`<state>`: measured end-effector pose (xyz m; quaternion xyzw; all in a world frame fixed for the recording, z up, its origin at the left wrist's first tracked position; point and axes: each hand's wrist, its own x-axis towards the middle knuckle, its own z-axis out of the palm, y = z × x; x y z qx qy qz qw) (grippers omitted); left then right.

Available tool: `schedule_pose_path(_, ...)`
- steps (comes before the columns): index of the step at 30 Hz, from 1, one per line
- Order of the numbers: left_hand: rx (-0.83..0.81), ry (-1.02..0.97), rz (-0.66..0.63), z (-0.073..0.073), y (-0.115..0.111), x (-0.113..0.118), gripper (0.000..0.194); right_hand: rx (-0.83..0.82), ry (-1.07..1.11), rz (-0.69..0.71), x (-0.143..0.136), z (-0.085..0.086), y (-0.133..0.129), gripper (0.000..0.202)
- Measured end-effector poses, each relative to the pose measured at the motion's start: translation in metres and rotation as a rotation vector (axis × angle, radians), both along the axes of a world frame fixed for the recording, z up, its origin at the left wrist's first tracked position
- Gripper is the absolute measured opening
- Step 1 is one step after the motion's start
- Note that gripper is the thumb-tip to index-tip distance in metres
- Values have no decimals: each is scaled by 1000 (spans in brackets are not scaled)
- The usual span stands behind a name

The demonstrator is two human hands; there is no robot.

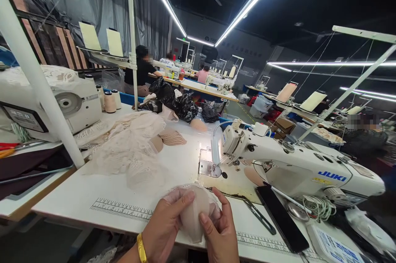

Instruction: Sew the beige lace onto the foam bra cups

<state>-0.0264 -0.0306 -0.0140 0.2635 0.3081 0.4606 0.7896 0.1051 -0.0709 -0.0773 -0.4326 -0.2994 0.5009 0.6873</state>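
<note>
Between both hands, over the front edge of the sewing table (71, 201), is a beige bra cup (195, 215) with lace along its far side. My left hand (165, 217) grips its left side, thumb on top and fingers tucked beneath. On the right side, my right hand (220, 228) pinches it with the thumb, and the index finger points up. Just beyond stands the white sewing machine (278, 151), its lamp lighting the needle plate (208, 168). A heap of pale lace fabric (130, 143) lies left of the machine, with a stack of beige cups (173, 136) beside it.
Right of my hands lie thread snips (260, 215), a black phone (281, 217) and a coil of pale cord (318, 207). A printed ruler (120, 209) runs along the table's front. Black plastic bags (173, 98) sit behind. A second machine (62, 102) stands left; people work farther back.
</note>
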Motion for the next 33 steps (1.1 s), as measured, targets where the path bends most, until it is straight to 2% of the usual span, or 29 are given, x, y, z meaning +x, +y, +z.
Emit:
schedule_pose_path(3,6,0,43,1,4,1,45,38,-66,109,5,-8,-2,105)
schedule_pose_path(5,8,0,21,3,8,1,44,50,-113,177,10,-14,-4,109)
schedule_pose_path(7,44,4,-54,8,12,-2,43,59,-178,227,20,-18,-3,112)
schedule_pose_path(9,188,40,-190,17,16,-8,42,90,-292,248,36,-18,0,108)
schedule_pose_path(11,473,200,-393,27,23,-17,38,206,-550,226,57,-13,10,96)
schedule_pose_path(14,1092,587,-646,35,45,-22,18,515,-1145,163,90,4,37,56)
schedule_pose_path(16,1471,801,-707,34,68,-14,12,652,-1360,156,107,16,62,27)
schedule_pose_path(17,1611,884,-724,31,80,-7,17,735,-1553,152,114,21,75,23)
schedule_pose_path(19,1758,1043,-768,25,105,9,24,848,-1812,142,123,27,97,22)
schedule_pose_path(21,1785,1155,-835,20,126,23,25,860,-1910,117,128,29,111,19)
schedule_pose_path(25,1764,1237,-929,10,146,38,27,730,-1798,131,136,30,112,33)
schedule_pose_path(29,1694,1244,-836,-8,146,40,31,626,-1717,250,141,34,102,37)
schedule_pose_path(33,1628,1226,-729,-23,144,41,29,504,-1772,213,144,32,103,33)
